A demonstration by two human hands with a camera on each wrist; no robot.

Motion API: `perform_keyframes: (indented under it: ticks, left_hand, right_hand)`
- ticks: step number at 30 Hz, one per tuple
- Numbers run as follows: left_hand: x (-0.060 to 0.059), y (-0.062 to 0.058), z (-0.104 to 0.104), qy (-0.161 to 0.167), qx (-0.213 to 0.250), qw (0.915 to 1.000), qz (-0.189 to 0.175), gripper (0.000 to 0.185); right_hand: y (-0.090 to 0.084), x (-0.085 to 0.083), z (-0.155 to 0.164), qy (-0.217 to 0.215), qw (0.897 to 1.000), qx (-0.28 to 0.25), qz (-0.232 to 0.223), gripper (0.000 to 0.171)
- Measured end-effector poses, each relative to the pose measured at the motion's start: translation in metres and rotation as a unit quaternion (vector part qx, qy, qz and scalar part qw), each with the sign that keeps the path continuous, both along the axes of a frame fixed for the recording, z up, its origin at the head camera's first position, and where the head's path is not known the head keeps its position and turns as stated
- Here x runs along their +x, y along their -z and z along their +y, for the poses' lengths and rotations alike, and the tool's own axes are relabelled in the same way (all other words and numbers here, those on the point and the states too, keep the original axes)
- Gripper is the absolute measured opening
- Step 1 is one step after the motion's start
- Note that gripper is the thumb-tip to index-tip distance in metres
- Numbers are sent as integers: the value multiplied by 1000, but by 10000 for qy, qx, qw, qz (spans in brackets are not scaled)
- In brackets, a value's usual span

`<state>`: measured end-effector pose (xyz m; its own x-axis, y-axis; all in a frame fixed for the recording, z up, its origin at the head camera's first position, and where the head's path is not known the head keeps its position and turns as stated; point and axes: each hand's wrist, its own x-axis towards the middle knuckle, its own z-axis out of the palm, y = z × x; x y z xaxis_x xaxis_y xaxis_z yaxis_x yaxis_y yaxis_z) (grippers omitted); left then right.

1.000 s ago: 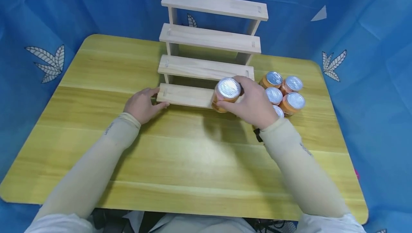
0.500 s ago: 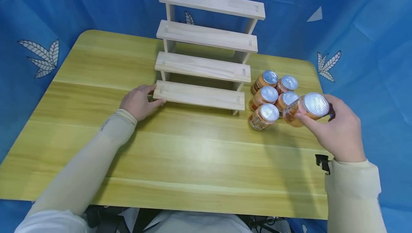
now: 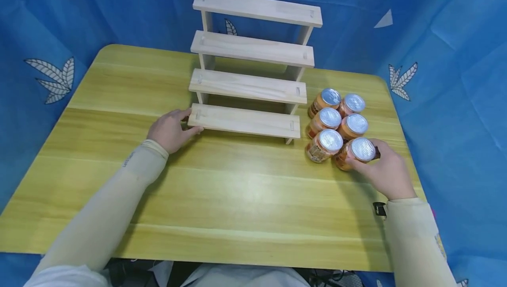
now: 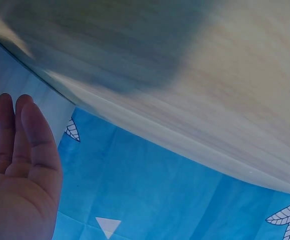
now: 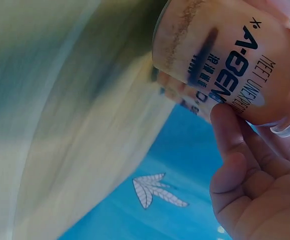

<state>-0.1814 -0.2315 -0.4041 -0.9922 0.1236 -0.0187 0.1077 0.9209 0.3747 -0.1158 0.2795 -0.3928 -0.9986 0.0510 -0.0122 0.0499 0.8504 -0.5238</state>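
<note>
My right hand (image 3: 386,170) grips a clear jar (image 3: 358,152) with orange contents and a silver foil-like lid, thumb on its near side and fingers behind. It stands low at the front right of a group of similar jars (image 3: 324,145). In the right wrist view, dark lettering shows on the held jar (image 5: 235,60), with the hand's fingers against its side. At the left end of a pale wooden stepped shelf (image 3: 245,119), my left hand (image 3: 169,130) holds the lowest step, thumb along the front edge. The left wrist view shows the left hand's other fingers (image 4: 37,130) extended under the shelf.
Several matching jars, one of them at the back right (image 3: 354,103), stand close together right of the shelf. The shelf rises in bare steps, its top board (image 3: 257,6) near the blue curtain (image 3: 447,115). All stands on a yellow wooden table (image 3: 222,207).
My right hand has carried the jar from over the shelf's lowest step, out to the right, then down beside the other jars. The left hand stays at the shelf's end.
</note>
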Motion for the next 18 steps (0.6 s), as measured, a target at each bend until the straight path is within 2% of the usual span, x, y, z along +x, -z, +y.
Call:
perform_keyframes:
  ticks: [6,18]
  left_hand:
    - [0,1,1,-1,35,10000,62,73]
    - [1,0,1,-36,120,9999,35,73]
  right_hand:
    - [3,-3,-5,-64,9997,3,-221,77]
    - [8,-5,-7,-164,9992,-233,-297,79]
